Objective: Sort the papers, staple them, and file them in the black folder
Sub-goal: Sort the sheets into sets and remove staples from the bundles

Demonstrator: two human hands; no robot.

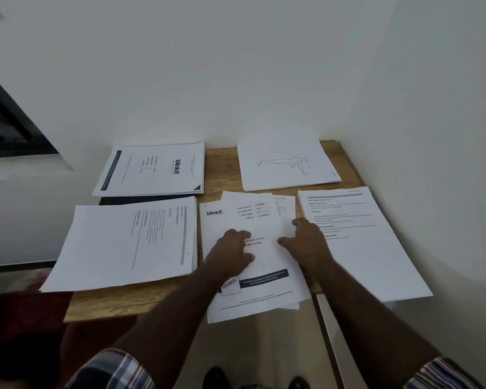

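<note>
A loose middle pile of papers (260,220) lies at the table's front, topped by a "blinkit" sheet and hanging over the front edge. My left hand (232,252) rests on this top sheet with bent fingers, fingertips and thumb pressing down. My right hand (306,242) lies on the pile's right edge, thumb on the top sheet, fingers spread toward the neighbouring stack. The black folder (146,199) shows only as a dark strip under the back-left blinkit stack (152,169). A small white labelled item (230,285) sits on the pile beneath my left wrist.
The small wooden table (222,169) stands in a white wall corner. A text stack (124,245) lies front left, another text stack (357,237) front right, both overhanging the edges. A stack with a push-up drawing (286,164) lies back right.
</note>
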